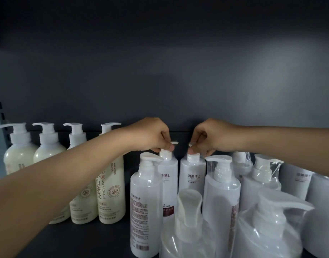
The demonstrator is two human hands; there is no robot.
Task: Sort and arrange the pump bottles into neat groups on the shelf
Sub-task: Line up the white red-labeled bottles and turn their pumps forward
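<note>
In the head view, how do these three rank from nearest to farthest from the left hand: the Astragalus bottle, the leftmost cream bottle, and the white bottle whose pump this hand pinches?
1. White bottle: directly under the left hand, pump between its fingers.
2. Astragalus bottle: just left of it.
3. Leftmost cream bottle: at the far left end.

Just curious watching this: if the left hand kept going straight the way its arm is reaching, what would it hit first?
Probably the dark back panel behind the bottles. The left hand pinches a white bottle's pump in the back row; depth is unclear.
</note>
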